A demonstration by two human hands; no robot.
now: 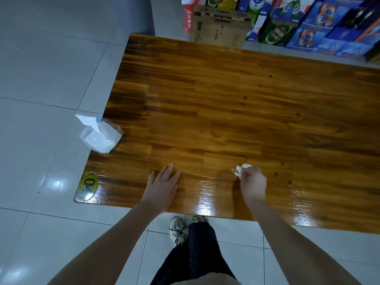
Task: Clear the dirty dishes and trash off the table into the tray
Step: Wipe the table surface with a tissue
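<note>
Two hands at the table: left hand flat, fingers straight; right hand, fingers clenched round possibly soiled tissue.

Glossy wooden table, pale tiled floor, stacked drink cartons behind

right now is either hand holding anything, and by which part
The right hand grips a crumpled tissue by its near end, the rest poking out in front. The left hand lies flat on the table, holding nothing.
</note>
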